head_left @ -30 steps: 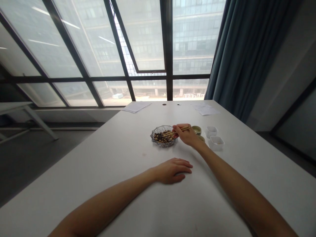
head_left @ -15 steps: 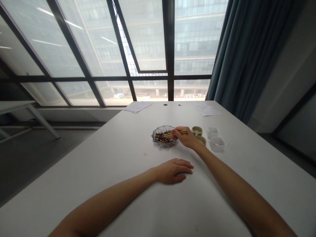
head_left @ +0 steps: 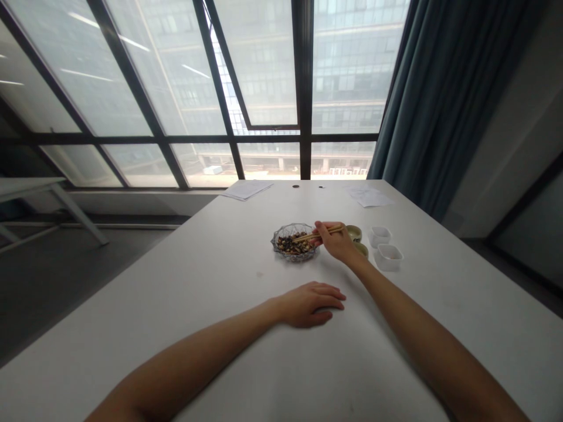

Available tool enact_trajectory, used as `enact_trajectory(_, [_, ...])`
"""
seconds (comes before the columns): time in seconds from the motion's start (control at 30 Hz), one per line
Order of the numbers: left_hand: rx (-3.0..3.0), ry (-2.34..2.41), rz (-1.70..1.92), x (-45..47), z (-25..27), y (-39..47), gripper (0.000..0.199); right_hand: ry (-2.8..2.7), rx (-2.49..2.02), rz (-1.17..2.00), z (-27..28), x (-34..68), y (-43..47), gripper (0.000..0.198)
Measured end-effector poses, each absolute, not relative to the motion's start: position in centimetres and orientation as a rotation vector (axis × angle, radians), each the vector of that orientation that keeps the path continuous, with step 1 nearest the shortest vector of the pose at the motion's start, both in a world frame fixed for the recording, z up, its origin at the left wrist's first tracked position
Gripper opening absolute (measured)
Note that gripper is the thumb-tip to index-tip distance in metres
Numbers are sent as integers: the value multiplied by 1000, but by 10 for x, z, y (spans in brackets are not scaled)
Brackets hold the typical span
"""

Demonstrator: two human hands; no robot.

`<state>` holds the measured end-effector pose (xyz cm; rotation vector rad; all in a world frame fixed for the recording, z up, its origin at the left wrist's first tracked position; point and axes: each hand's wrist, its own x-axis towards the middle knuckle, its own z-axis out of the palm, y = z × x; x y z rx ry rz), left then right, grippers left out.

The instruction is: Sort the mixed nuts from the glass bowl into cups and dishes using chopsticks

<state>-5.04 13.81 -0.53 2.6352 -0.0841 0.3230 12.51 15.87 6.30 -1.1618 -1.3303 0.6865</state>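
My right hand (head_left: 335, 241) is closed round a pair of wooden chopsticks (head_left: 313, 235). Their tips reach into a clear glass bowl (head_left: 295, 258) with a scalloped rim. Inside the bowl lies a mix of small dark and pale pieces (head_left: 290, 244), like beans or nuts, too small to tell exactly. Whether the tips pinch a piece I cannot tell. My left hand (head_left: 310, 305) rests palm down on the white table, fingers stretched out, holding nothing. Two green round bowls (head_left: 353, 232) stand just beyond my right hand, partly hidden by it.
Two clear plastic tubs, a far one (head_left: 379, 236) and a near one (head_left: 389, 258), stand right of the green bowls. Paper sheets lie at the far left (head_left: 247, 190) and far right (head_left: 370, 196) of the table (head_left: 197, 281). A small dark disc (head_left: 296, 186) lies near the far edge.
My right hand has shifted slightly to the right and turned, still with the chopsticks, whose tips remain over the glass bowl. My left hand has stayed in place.
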Motion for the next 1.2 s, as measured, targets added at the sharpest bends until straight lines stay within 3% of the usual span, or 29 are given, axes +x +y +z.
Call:
enact_trajectory(0.4, [2637, -77, 329, -50, -5, 138, 36, -1156, -1081, 633, 105, 158, 150, 57])
enact_trajectory(0.8, [2629, -83, 331, -51, -5, 138, 36, -1405, -1137, 777, 66, 140, 164, 43])
enact_trajectory(1.2, [2632, -100, 340, -50, -5, 138, 37, -1461, -1116, 772, 57, 137, 166, 41])
